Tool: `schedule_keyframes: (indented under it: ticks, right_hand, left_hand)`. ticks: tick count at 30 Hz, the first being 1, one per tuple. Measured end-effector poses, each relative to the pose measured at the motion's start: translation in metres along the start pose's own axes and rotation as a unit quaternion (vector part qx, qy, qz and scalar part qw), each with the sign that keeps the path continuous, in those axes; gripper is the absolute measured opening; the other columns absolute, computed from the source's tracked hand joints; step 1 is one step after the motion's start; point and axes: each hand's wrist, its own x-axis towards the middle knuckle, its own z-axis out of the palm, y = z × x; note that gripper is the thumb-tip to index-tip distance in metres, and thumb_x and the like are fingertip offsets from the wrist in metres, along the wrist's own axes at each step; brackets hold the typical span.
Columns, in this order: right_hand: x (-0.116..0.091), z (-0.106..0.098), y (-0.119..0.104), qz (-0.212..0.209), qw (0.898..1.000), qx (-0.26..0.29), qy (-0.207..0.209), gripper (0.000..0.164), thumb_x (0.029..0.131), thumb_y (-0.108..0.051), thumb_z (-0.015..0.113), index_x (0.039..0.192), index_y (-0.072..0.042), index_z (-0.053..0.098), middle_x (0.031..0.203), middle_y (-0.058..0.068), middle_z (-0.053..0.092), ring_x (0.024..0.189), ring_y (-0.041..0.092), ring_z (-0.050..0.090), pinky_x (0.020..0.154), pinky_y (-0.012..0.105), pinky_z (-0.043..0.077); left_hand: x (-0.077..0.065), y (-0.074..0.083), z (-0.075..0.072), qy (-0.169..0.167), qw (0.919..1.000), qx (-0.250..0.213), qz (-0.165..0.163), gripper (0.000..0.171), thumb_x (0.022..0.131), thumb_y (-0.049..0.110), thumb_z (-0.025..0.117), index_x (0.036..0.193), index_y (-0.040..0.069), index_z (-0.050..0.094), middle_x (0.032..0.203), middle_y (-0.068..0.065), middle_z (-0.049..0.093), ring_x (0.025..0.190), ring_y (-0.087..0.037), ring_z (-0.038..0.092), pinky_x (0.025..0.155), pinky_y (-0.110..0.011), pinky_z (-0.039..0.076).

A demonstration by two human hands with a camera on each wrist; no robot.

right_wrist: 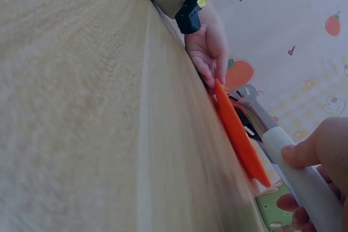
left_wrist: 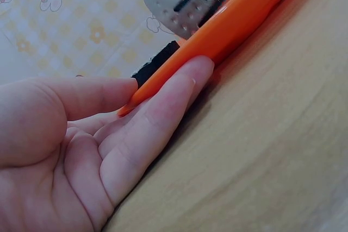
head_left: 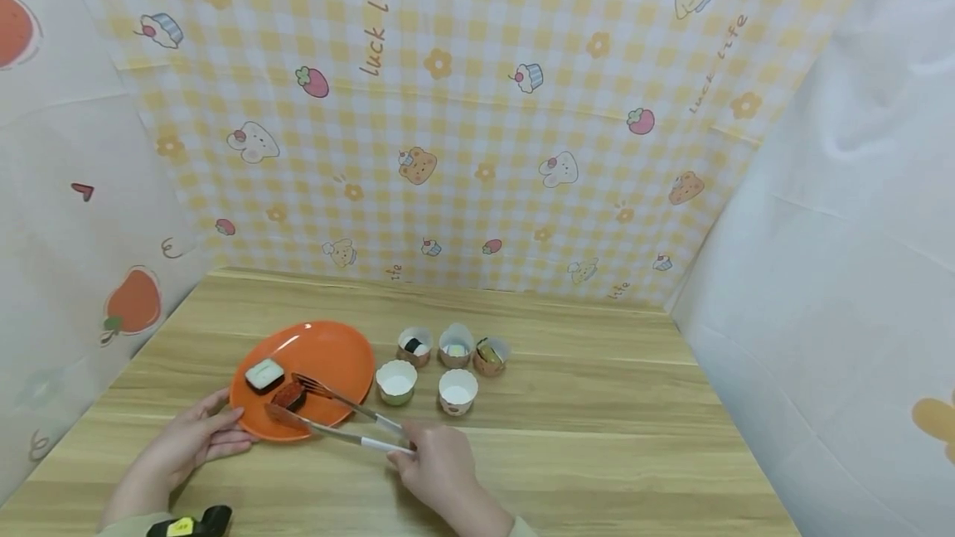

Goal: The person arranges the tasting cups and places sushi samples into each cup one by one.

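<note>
My left hand (head_left: 190, 442) grips the near-left rim of an orange oval plate (head_left: 328, 346), thumb on top and fingers underneath, as the left wrist view shows. Metal tongs (head_left: 339, 434) with white handles are held in my right hand (head_left: 442, 466). Their tips straddle a dark-sided sushi piece with a red topping (head_left: 289, 396) on the plate; whether they press on it I cannot tell. Behind it to the left lies a white-topped sushi piece (head_left: 264, 375). The perforated tong end (left_wrist: 182, 14) partly hides the food in the left wrist view.
Right of the plate stand several small paper cups. The back ones hold food: a black-banded white piece (head_left: 413, 345), something pale (head_left: 456, 350) and a brownish piece (head_left: 488, 354). A green cup (head_left: 396, 384) and a pinkish cup (head_left: 458, 394) stand in front. Fabric walls surround the wooden table (head_left: 597, 437).
</note>
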Motion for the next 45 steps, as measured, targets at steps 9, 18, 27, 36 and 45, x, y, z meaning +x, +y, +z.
schedule_keyframes:
  ticks: [9, 18, 27, 36, 45]
  right_hand:
    - [0.000, -0.012, -0.001, 0.012, 1.000, 0.007, -0.002, 0.027, 0.079, -0.034, 0.078, 0.101, -0.018, 0.075, 0.061, -0.016, 0.055, 0.048, -0.001, 0.038, 0.041, 0.013, 0.029]
    - [-0.003, -0.023, 0.003, 0.000, 1.000, 0.018, 0.023, 0.024, 0.077, -0.032, 0.080, 0.094, -0.016, 0.075, 0.064, -0.015, 0.058, 0.051, -0.001, 0.042, 0.043, 0.012, 0.032]
    - [-0.009, -0.034, 0.012, 0.009, 0.999, 0.030, 0.043, 0.024, 0.077, -0.031, 0.081, 0.095, -0.015, 0.075, 0.067, -0.014, 0.060, 0.053, -0.002, 0.044, 0.044, 0.012, 0.034]
    - [-0.013, -0.045, 0.024, 0.015, 0.997, 0.030, 0.068, 0.024, 0.076, -0.029, 0.081, 0.093, -0.015, 0.074, 0.069, -0.012, 0.062, 0.052, -0.003, 0.045, 0.041, 0.012, 0.033]
    - [-0.016, -0.055, 0.028, 0.022, 0.996, 0.037, 0.073, 0.025, 0.076, -0.026, 0.081, 0.095, -0.011, 0.075, 0.070, -0.009, 0.064, 0.055, -0.003, 0.047, 0.043, 0.011, 0.037]
  left_hand:
    - [0.001, -0.001, -0.002, -0.018, 0.9997, 0.002, 0.017, 0.081, 0.103, 0.012, 0.045, 0.143, -0.007, -0.023, 0.094, -0.017, 0.067, 0.088, -0.031, 0.068, 0.083, -0.042, 0.056]
    - [-0.001, 0.000, 0.000, 0.004, 1.0000, -0.005, -0.005, 0.080, 0.103, 0.011, 0.044, 0.144, -0.001, -0.024, 0.093, -0.015, 0.068, 0.087, -0.029, 0.069, 0.082, -0.042, 0.056]
    - [-0.001, 0.002, 0.002, 0.008, 0.9999, 0.001, -0.007, 0.079, 0.104, 0.011, 0.043, 0.145, -0.002, -0.023, 0.094, -0.014, 0.068, 0.087, -0.029, 0.069, 0.083, -0.042, 0.056]
    - [-0.001, 0.003, 0.002, 0.004, 1.0000, 0.003, -0.008, 0.079, 0.104, 0.012, 0.043, 0.144, -0.002, -0.024, 0.094, -0.013, 0.068, 0.087, -0.029, 0.069, 0.083, -0.042, 0.056]
    - [-0.001, 0.002, 0.002, 0.006, 0.9999, -0.010, -0.011, 0.080, 0.103, 0.011, 0.044, 0.145, 0.001, -0.024, 0.092, -0.014, 0.068, 0.087, -0.028, 0.069, 0.083, -0.040, 0.056]
